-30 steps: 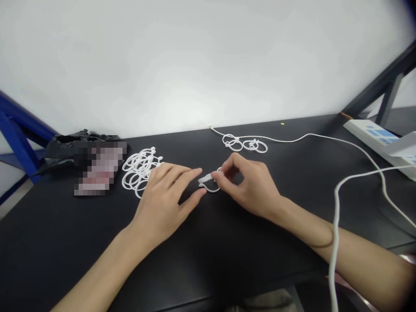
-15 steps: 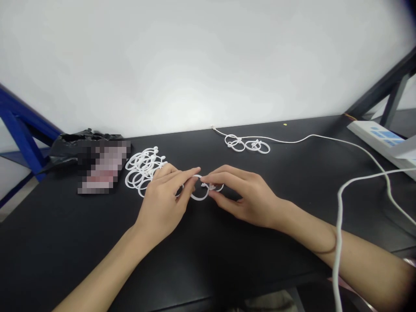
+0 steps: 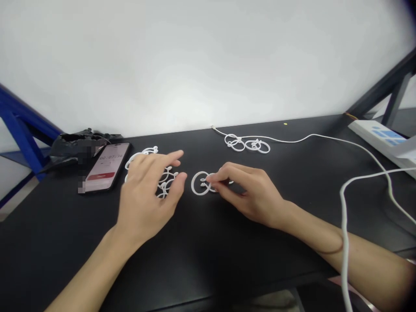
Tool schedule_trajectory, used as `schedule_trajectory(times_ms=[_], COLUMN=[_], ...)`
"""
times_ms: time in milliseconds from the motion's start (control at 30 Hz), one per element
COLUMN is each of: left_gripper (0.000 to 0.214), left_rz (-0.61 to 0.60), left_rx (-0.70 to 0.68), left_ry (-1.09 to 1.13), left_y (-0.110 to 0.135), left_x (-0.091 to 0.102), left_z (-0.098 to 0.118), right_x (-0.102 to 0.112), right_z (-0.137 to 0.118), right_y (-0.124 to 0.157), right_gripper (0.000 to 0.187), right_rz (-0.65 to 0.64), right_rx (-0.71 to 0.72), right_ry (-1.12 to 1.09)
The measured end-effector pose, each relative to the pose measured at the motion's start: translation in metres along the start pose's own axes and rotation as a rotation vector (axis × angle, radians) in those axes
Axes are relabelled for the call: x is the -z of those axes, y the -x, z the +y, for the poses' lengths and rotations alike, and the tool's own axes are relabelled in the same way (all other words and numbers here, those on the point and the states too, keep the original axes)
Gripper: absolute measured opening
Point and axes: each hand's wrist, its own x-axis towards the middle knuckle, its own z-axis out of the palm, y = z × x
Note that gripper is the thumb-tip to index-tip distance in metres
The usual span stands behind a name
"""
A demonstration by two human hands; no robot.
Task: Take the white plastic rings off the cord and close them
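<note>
Between thumb and fingertips, my right hand (image 3: pixel 248 188) pinches a pair of linked white rings (image 3: pixel 196 190) with small knobs, low over the black table. My left hand (image 3: pixel 151 188) is open, thumb and fingers apart, above a heap of similar white rings (image 3: pixel 164 188). It partly hides that heap, and I see nothing held in it. Farther back lie two more clusters of white rings, a left one (image 3: pixel 234 143) and a right one (image 3: pixel 258 146), close beside each other.
A phone (image 3: pixel 105 167) showing a timer lies at the left, beside a crumpled black plastic bag (image 3: pixel 76 143). A thin white cable (image 3: pixel 292 142) runs across the back. A thicker white cord (image 3: pixel 344 229) crosses over my right forearm. A white power strip (image 3: pixel 378 138) sits far right.
My left hand has let go of the linked rings and moved left over the heap, its fingers opening. My right hand still holds the rings, almost in place.
</note>
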Motion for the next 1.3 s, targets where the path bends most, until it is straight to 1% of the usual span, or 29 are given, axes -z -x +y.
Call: schedule_trajectory(times_ms=[67,133,200,300,400,500,567,667,733,833,900,967,1067,1167,1233,1300], left_gripper=[0.027,0.026,0.027,0.032,0.029,0.025,0.024,0.031,0.033,0.030,0.030,0.032,0.037,0.037,0.035,0.034], left_rz=[0.037,0.041,-0.008,-0.133,-0.166,-0.167,-0.214,-0.314,-0.366,-0.406,-0.402,-0.393,-0.400,-0.420,-0.418,-0.391], left_rx=[0.023,-0.004,-0.091,-0.233,-0.250,-0.189,-0.118,-0.006,0.043,0.104,0.187,0.299,0.421,0.433,0.396,0.346], left_ry=[-0.023,-0.014,0.019,0.059,0.065,0.093,0.142,0.219,0.263,0.293,0.237,0.129,-0.034,-0.148,-0.197,-0.229], left_y=[-0.002,-0.002,-0.001,0.003,0.006,0.005,0.004,0.002,0.001,-0.001,-0.002,-0.002,-0.001,0.002,0.005,0.008], left_x=[0.006,0.008,0.005,-0.004,-0.011,-0.010,-0.007,-0.004,-0.002,0.001,0.003,0.004,0.004,0.000,-0.003,-0.005], left_z=[-0.002,-0.003,-0.002,0.002,0.004,0.004,0.004,0.003,0.003,0.001,-0.004,-0.013,-0.028,-0.039,-0.043,-0.047], right_x=[-0.001,-0.003,-0.005,-0.008,-0.009,-0.008,-0.007,-0.007,-0.009,-0.009,-0.007,-0.004,0.003,0.006,0.005,0.004], right_z=[0.000,0.001,0.002,0.004,0.005,0.004,0.004,0.005,0.005,0.005,0.008,0.012,0.020,0.026,0.026,0.024], right_y=[-0.001,-0.001,0.000,0.003,0.005,0.005,0.005,0.005,0.005,0.004,0.004,0.003,0.002,0.002,0.002,0.002], right_gripper=[0.010,0.011,0.013,0.013,0.013,0.014,0.015,0.016,0.016,0.020,0.026,0.031,0.030,0.034,0.037,0.036], right_rz=[-0.006,-0.005,0.015,0.034,0.017,0.007,0.000,-0.015,-0.024,-0.017,0.002,0.000,-0.080,-0.182,-0.229,-0.266], right_rx=[0.014,0.033,0.055,0.065,0.046,0.039,0.038,0.037,0.035,0.043,0.034,0.010,-0.026,-0.069,-0.076,-0.064], right_ry=[-0.002,-0.005,0.001,0.020,0.008,-0.011,-0.003,-0.002,-0.004,0.033,0.102,0.223,0.412,0.469,0.448,0.419])
